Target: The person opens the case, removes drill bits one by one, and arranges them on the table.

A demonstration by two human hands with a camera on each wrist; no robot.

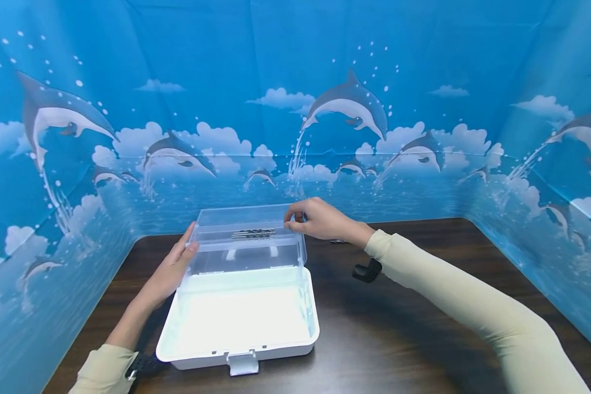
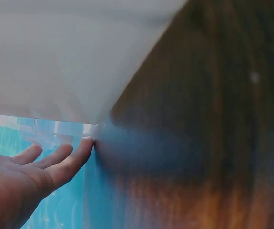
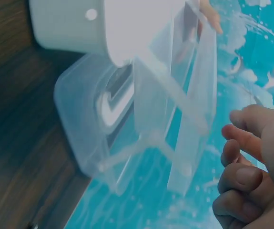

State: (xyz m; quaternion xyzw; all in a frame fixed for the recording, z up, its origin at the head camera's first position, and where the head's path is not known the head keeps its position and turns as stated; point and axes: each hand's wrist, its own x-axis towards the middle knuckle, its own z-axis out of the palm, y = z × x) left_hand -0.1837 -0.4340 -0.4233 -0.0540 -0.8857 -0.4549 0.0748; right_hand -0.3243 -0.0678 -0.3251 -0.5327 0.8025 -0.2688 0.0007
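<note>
The box (image 1: 241,323) sits on the desk (image 1: 423,339), near the front. Its lid (image 1: 248,241) stands up behind it. The left hand (image 1: 169,271) is at the lid's left side, the right hand (image 1: 320,219) at its top right corner.

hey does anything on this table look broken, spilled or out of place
Nothing stands out. The white box sits flat on the dark table, its clear lid raised between the left hand and right hand. No spill or damage shows.
</note>
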